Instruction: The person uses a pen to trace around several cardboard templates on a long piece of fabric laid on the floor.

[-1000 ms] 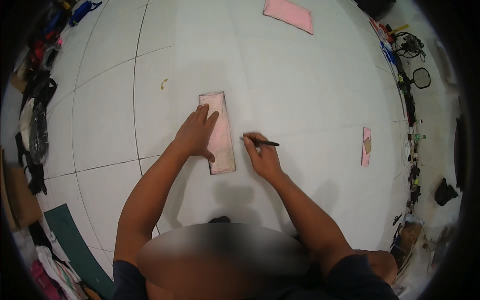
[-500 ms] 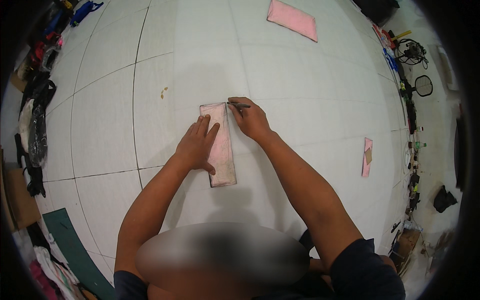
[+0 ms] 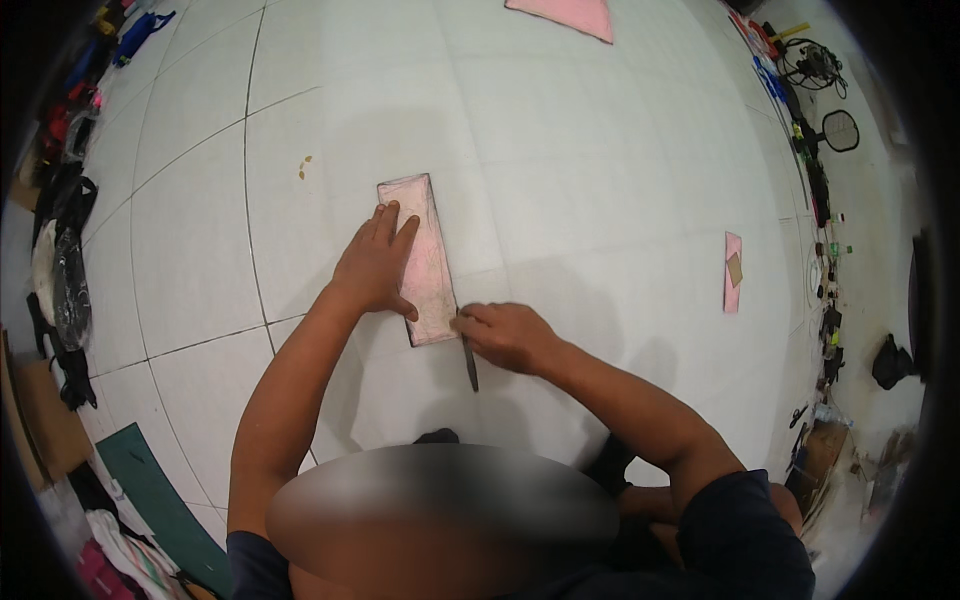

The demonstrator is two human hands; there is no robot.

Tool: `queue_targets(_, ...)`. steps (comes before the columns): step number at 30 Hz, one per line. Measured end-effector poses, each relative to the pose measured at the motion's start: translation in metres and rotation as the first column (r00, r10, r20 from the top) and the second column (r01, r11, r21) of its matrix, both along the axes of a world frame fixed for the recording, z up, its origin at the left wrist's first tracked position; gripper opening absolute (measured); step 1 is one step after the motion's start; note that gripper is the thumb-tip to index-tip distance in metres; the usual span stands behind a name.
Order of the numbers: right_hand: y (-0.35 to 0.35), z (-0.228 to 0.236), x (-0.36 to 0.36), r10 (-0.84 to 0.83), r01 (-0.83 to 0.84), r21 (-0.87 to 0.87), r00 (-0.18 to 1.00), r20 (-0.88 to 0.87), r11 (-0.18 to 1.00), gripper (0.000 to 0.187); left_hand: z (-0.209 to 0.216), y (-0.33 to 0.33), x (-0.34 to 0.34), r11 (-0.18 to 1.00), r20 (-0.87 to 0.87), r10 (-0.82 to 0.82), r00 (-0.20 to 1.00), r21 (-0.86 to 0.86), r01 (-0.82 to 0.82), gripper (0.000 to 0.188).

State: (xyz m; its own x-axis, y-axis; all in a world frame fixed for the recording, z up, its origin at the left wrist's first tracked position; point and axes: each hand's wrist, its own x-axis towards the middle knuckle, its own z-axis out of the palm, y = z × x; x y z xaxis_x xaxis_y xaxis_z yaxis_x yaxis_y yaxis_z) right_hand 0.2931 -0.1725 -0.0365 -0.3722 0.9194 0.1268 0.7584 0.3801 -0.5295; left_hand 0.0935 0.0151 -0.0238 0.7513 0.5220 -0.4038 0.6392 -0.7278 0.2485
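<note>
A long pink rectangular template (image 3: 430,262) with dark edges lies on a thin white sheet (image 3: 560,200) spread over the floor. My left hand (image 3: 375,262) rests flat on its left side, fingers spread, pressing it down. At the template's lower right edge, my right hand (image 3: 508,335) grips a dark pen (image 3: 470,365). The pen lies along that edge, its lower end pointing toward me; the fingers partly hide its upper part.
Another pink piece (image 3: 570,15) lies at the far edge, and a narrow pink strip (image 3: 733,285) with a brown patch lies to the right. Floor tiles (image 3: 200,240) show on the left. A green mat (image 3: 160,510) is at lower left. Clutter lines both sides.
My right hand has slid from the template's far right corner down its right side toward me, with the pen. My left hand stays on the template. The whole view has shifted slightly.
</note>
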Motion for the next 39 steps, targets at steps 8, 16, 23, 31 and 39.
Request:
queue_targets(8, -0.046, 0.019, -0.001, -0.382, 0.349, -0.169, 0.89, -0.249, 0.922, 0.024, -0.002, 0.0, -0.005, 1.0, 0.07, 0.009, 0.998, -0.008, -0.009, 0.142)
queue_targets(16, -0.057, -0.008, -0.01, -0.509, 0.504, -0.069, 0.848, -0.15, 0.861, 0.033, -0.025, -0.01, 0.019, 0.995, 0.233, -0.055, 0.971, 0.089, 0.035, 0.141)
queue_targets(23, -0.046, -0.033, -0.001, -0.562, 0.564, -0.006, 0.824, 0.078, 0.826, 0.04, -0.031, -0.013, 0.054, 0.994, 0.298, -0.098, 0.95, 0.072, 0.08, 0.131)
queue_targets(31, -0.045, -0.038, -0.009, -0.579, 0.578, 0.024, 0.813, 0.064, 0.815, 0.043, -0.044, 0.005, 0.037, 0.998, 0.48, -0.04, 0.876, 0.063, 0.011, 0.118)
queue_targets(39, -0.045, -0.041, -0.01, -0.585, 0.585, 0.031, 0.808, 0.065, 0.811, 0.043, -0.047, 0.006, 0.038, 0.999, 0.517, 0.002, 0.856, 0.028, -0.019, 0.12)
